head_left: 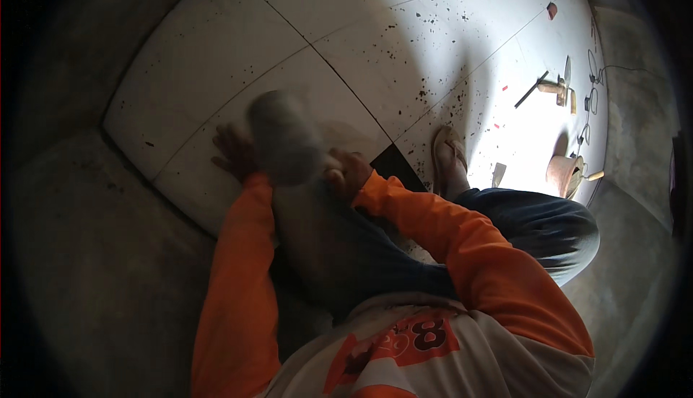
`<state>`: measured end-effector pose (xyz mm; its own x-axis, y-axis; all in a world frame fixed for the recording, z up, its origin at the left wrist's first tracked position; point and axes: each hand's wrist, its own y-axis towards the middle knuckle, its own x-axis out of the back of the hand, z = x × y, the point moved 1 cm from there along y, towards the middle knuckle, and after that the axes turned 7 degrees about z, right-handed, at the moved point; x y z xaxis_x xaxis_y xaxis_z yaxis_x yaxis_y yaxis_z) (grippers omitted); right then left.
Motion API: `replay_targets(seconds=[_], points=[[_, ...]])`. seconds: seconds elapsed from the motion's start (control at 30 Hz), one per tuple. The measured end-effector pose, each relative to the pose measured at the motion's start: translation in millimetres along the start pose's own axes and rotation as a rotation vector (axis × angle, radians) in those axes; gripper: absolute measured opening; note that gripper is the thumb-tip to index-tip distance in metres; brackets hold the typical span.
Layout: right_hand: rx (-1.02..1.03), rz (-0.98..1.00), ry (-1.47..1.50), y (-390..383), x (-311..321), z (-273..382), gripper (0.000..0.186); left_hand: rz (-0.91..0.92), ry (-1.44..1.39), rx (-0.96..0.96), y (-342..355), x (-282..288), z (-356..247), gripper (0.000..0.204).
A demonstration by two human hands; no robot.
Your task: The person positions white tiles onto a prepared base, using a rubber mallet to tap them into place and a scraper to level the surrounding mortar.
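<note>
My left hand (234, 151) lies with fingers spread on a large white floor tile (209, 84), left of centre. My right hand (348, 174) is closed round the pale handle of a grey cylindrical mallet (284, 137). The mallet head is motion-blurred and hangs beside my left hand, partly covering it; whether it touches the tile I cannot tell. A dark triangular patch (397, 165) shows right of my right hand.
My sandalled foot (451, 154) and bent leg are at right. Beyond lie trowels and tools (568, 77), looped wire, a terracotta-coloured container (561, 178) and a small blade (498, 174). Dark debris dots the tiles. Grey concrete (635, 109) borders the tiling.
</note>
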<state>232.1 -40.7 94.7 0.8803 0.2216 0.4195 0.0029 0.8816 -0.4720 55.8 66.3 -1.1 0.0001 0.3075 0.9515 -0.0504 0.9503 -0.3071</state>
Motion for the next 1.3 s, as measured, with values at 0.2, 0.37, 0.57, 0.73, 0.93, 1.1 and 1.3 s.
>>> replay_targets(seconds=[0.2, 0.37, 0.57, 0.73, 0.93, 1.1, 1.3], points=[[-0.123, -0.055, -0.047, 21, 19, 10, 0.051, -0.026, -0.017, 0.352, -9, -10, 11, 0.07], [-0.317, 0.286, -0.233, 20, 26, -3, 0.048, -0.146, -0.063, 0.573, -22, -21, 14, 0.068], [-0.184, 0.174, -0.168, 22, 8, -18, 0.043, 0.103, 0.193, 0.574, -16, -31, 25, 0.069], [-0.017, 0.213, -0.059, 37, 7, 17, 0.044, -0.056, 0.608, 0.547, -20, -55, 34, 0.073], [0.1, 0.248, -0.064, 43, 9, 41, 0.05, 0.16, 0.087, 0.542, -21, -18, 14, 0.073], [-0.182, 0.336, -0.166, 46, -6, 32, 0.053, 0.281, 0.094, 0.479, -26, -24, 22, 0.073], [-0.091, 0.232, -0.162, 44, -3, 18, 0.051, 0.544, 0.08, 0.297, -24, -33, 29, 0.074]])
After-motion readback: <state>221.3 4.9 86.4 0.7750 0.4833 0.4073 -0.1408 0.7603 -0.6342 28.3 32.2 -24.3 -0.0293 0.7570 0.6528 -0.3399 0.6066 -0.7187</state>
